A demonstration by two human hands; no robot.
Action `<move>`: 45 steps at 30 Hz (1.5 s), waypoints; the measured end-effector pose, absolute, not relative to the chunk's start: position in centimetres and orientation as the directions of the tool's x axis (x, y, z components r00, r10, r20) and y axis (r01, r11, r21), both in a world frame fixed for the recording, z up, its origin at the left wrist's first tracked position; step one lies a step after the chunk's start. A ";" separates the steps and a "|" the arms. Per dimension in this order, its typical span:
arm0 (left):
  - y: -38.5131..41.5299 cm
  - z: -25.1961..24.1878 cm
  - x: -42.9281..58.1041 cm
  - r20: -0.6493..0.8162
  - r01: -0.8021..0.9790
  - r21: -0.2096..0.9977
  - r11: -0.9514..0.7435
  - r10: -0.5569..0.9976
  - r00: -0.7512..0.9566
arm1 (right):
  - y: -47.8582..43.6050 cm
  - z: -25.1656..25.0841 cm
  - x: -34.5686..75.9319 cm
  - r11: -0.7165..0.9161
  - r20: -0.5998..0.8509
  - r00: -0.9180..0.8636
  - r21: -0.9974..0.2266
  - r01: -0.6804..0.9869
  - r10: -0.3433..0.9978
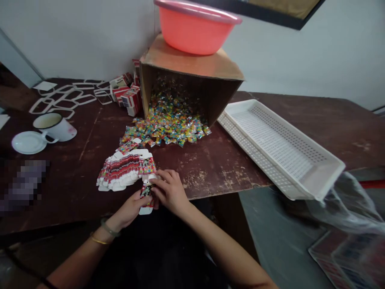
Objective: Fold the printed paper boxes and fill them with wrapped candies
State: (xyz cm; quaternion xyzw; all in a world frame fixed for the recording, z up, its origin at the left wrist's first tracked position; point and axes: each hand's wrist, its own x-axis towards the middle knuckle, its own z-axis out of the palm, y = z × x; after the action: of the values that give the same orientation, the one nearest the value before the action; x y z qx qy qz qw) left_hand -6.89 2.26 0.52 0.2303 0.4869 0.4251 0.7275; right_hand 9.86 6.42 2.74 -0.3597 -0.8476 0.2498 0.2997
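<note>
Between my two hands, just off the table's front edge, is a small printed candy box (146,194) with white flaps at both ends. My left hand (132,208) grips its lower part, thumb across the printed face. The fingers of my right hand (171,188) are closed on its upper end, by the white flap. Right behind it lies a fanned stack of flat printed boxes (123,170), red with white flaps. Beyond the stack, small clear packets of colourful candy (171,120) spill from a cardboard box (192,66) lying on its side.
A pink basin (195,30) sits on the cardboard box. White plastic baskets (282,148) overhang the table's front edge at right. An enamel mug (57,126) and its lid (29,142) stand at left. Behind them are white loops (64,98) and red-and-white packs (129,96).
</note>
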 end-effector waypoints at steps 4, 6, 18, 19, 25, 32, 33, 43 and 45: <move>1.5 0.6 -5.7 -0.505 -0.373 0.778 0.505 0.857 0.106 | 7.8 3.4 10.2 0.458 0.179 -0.596 -0.814 0.358 0.783; 1.1 1.0 -5.8 -0.534 -0.383 0.739 0.554 0.828 0.168 | 8.4 3.7 10.6 0.399 0.101 -0.640 -0.851 0.342 0.762; 0.4 -0.6 -3.8 -0.341 0.096 0.937 0.335 0.938 0.063 | 3.9 2.2 13.7 0.052 -0.054 -0.476 -0.977 0.206 0.878; 0.1 -0.4 -3.5 -0.316 0.055 0.948 0.313 0.947 0.050 | 3.2 1.9 13.8 0.018 -0.061 -0.405 -0.982 0.189 0.912; -2.0 1.3 -3.9 -0.278 0.123 0.958 0.259 0.942 0.188 | 0.5 0.2 14.9 -0.567 -0.445 -0.414 -0.788 -0.240 0.794; -6.0 -0.1 -5.7 -0.304 0.295 0.933 0.205 0.888 0.344 | -1.2 -1.7 15.3 -0.849 -0.583 -0.667 -0.507 -0.147 0.464; -6.5 -0.3 -5.8 -0.327 0.302 0.925 0.229 0.885 0.332 | -1.6 -1.9 14.9 -0.820 -0.577 -0.659 -0.562 -0.107 0.482; -6.2 0.5 -5.7 -0.724 -0.071 0.643 0.762 0.636 0.268 | -5.2 0.1 12.5 -0.053 -0.145 -0.497 -0.980 0.194 0.855; -6.0 0.6 -6.0 -0.707 -0.077 0.641 0.764 0.627 0.328 | -4.9 -0.2 12.5 -0.055 -0.150 -0.493 -0.978 0.202 0.857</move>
State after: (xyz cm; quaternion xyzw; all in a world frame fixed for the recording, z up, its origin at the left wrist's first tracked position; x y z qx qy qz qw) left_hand -6.05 -5.99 0.59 0.2577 0.5331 0.2277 0.7730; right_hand 12.46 -4.90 -0.17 -0.4209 -0.6293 0.5920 0.2764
